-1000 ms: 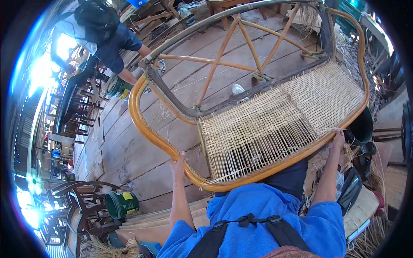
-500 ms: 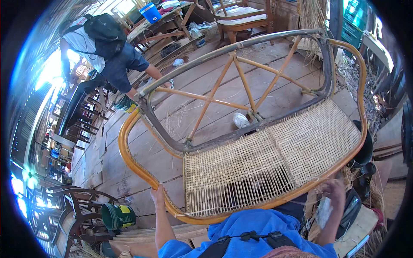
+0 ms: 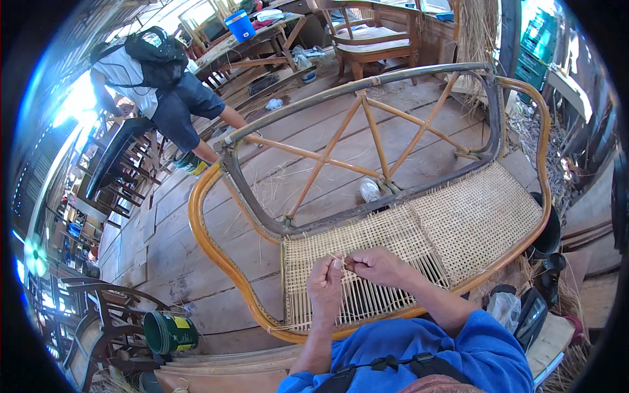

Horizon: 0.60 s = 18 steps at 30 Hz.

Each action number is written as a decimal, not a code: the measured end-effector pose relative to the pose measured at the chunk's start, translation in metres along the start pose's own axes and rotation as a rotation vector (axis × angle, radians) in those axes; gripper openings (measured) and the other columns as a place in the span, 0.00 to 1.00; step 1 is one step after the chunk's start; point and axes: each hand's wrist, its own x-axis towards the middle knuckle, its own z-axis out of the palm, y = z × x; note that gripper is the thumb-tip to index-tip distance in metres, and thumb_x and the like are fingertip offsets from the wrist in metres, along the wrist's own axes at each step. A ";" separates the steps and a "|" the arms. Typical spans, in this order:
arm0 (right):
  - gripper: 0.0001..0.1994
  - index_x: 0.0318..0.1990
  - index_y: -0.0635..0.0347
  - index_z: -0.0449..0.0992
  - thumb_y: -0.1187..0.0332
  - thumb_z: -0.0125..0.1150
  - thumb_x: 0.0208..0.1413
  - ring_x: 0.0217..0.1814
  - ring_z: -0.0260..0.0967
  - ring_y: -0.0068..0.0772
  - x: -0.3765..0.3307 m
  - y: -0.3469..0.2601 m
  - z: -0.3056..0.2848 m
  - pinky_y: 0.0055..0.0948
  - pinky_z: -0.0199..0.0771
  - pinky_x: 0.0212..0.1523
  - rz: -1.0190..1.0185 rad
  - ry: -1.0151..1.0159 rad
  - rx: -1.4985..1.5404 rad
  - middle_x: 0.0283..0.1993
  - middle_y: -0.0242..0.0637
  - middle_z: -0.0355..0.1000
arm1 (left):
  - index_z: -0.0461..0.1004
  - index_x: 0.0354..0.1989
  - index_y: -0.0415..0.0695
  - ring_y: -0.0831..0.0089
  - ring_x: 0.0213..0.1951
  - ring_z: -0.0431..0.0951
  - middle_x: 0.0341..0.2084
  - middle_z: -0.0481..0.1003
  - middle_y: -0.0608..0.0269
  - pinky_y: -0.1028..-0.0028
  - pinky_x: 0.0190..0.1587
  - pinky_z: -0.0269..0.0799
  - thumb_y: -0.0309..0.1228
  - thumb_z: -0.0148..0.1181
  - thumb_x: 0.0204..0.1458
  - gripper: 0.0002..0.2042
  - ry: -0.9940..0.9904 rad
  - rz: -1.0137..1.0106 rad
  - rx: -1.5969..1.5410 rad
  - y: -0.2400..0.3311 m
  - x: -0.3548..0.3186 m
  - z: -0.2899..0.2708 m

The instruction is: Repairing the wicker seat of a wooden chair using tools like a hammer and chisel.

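A long rattan bench frame (image 3: 208,243) lies before me, with an orange curved rim and a grey back rail braced by crossed canes. Its seat is woven cane webbing (image 3: 472,219), finer on the right and more open on the left. My left hand (image 3: 325,283) and my right hand (image 3: 377,266) meet over the open left part of the weave. Both pinch a thin cane strand (image 3: 341,261) between thumb and fingers, fingertips almost touching.
Another person (image 3: 160,92) with a black backpack bends over the far left end of the frame. A green bucket (image 3: 169,332) stands near left, dark chairs (image 3: 98,308) stand at left, a wooden chair (image 3: 373,36) and a table with a blue bucket (image 3: 240,25) at the back. Worn floorboards lie beneath.
My hands have left the frame's front rim and come together over the weave, now pinching a strand. The view has tipped down, so the bench sits lower and nearer.
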 end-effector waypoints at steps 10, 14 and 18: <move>0.10 0.35 0.62 0.74 0.63 0.53 0.54 0.27 0.69 0.33 -0.044 0.004 -0.012 0.31 0.68 0.31 0.197 -0.170 -0.028 0.26 0.41 0.71 | 0.70 0.31 0.39 0.81 0.26 0.71 0.22 0.71 0.67 0.82 0.30 0.68 0.26 0.54 0.54 0.04 0.012 0.040 -0.081 -0.011 -0.024 -0.025; 0.14 0.38 0.61 0.74 0.60 0.51 0.55 0.33 0.70 0.36 -0.070 0.021 -0.095 0.34 0.69 0.39 0.357 -0.272 -0.135 0.31 0.42 0.72 | 0.68 0.28 0.39 0.79 0.26 0.70 0.22 0.70 0.63 0.80 0.32 0.67 0.25 0.54 0.52 0.04 0.422 0.082 -0.256 0.009 0.007 -0.082; 0.12 0.27 0.64 0.70 0.63 0.51 0.56 0.22 0.62 0.22 -0.085 0.010 -0.136 0.27 0.64 0.26 0.425 -0.069 -0.113 0.18 0.33 0.64 | 0.68 0.30 0.37 0.78 0.28 0.69 0.23 0.70 0.63 0.79 0.35 0.65 0.27 0.55 0.51 0.06 0.342 0.077 -0.169 -0.014 0.008 -0.107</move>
